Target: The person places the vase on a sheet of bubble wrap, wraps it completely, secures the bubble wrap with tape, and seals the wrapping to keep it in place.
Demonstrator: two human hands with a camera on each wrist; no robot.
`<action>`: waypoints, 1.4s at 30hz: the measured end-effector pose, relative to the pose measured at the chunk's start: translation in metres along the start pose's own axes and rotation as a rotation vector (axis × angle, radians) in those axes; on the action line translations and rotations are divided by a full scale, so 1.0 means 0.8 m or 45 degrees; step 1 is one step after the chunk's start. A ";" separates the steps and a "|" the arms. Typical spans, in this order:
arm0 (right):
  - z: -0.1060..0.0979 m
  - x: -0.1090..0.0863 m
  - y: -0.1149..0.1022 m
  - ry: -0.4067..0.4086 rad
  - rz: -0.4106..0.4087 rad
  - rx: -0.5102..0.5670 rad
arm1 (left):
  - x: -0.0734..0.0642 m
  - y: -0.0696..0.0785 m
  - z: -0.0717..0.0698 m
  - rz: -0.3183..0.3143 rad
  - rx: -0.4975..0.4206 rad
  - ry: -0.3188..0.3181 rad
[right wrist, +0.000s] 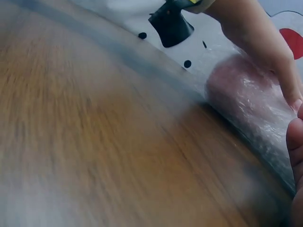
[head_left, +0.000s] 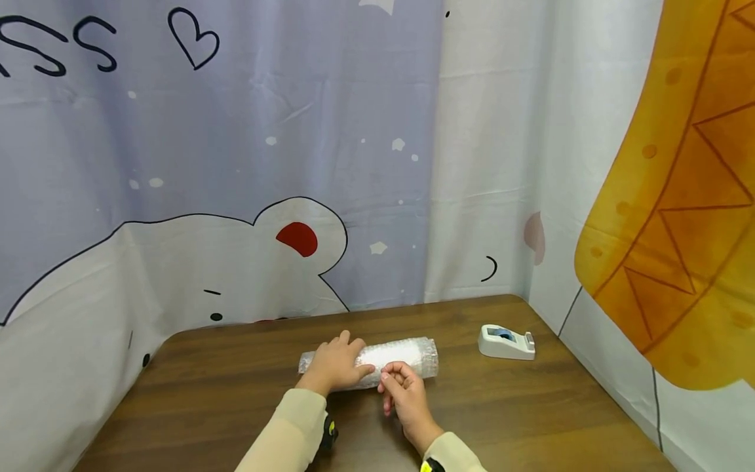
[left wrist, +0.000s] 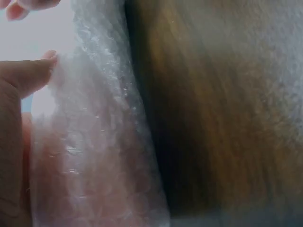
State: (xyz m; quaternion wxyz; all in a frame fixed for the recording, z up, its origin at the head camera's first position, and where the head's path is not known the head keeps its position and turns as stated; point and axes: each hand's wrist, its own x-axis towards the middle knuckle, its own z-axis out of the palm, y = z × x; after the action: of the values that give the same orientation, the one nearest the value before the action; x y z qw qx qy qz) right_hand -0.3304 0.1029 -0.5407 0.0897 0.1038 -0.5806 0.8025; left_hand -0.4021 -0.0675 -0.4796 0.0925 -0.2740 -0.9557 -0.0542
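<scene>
A bundle rolled in clear bubble wrap (head_left: 407, 357), with white showing inside, lies crosswise on the wooden table. My left hand (head_left: 339, 362) grips its left half from above, fingers over the top and thumb along the near side. In the left wrist view the thumb (left wrist: 28, 75) touches the wrap (left wrist: 94, 132). My right hand (head_left: 407, 393) is at the near side of the bundle, thumb and forefinger tips together close to the left thumb. I cannot tell what, if anything, lies between those tips. In the right wrist view only part of the right hand (right wrist: 296, 151) shows, at the edge.
A white tape dispenser (head_left: 507, 342) with a blue core stands at the table's back right. The brown wooden table (head_left: 560, 400) ends at a printed curtain (head_left: 377, 164) behind and to both sides. A dark wrist camera (right wrist: 170, 23) sits on the left wrist.
</scene>
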 end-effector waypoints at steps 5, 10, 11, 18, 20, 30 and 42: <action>0.006 0.001 0.003 0.001 0.034 0.021 | -0.002 -0.003 0.010 0.038 0.045 0.070; 0.009 0.004 0.004 -0.011 0.074 0.037 | -0.002 -0.004 0.015 0.055 0.094 0.121; 0.010 0.005 0.004 -0.014 0.087 0.038 | -0.002 -0.004 0.016 0.053 0.099 0.122; 0.011 0.008 0.008 -0.006 0.170 0.002 | -0.001 -0.006 0.019 0.060 0.068 0.129; 0.011 0.008 0.008 -0.004 0.184 -0.011 | -0.001 -0.006 0.018 0.062 0.050 0.128; 0.013 0.007 0.008 0.040 0.192 -0.046 | 0.005 -0.015 0.033 0.040 -0.011 0.166; 0.022 0.005 0.009 0.132 0.134 -0.127 | 0.000 -0.004 0.027 -0.001 0.034 0.191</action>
State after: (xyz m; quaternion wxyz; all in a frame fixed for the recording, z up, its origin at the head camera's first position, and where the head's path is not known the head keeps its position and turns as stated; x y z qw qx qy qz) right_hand -0.3350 0.0838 -0.5406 0.0823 0.0268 -0.6192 0.7805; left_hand -0.4066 -0.0667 -0.5008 0.1674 -0.2677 -0.9469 -0.0618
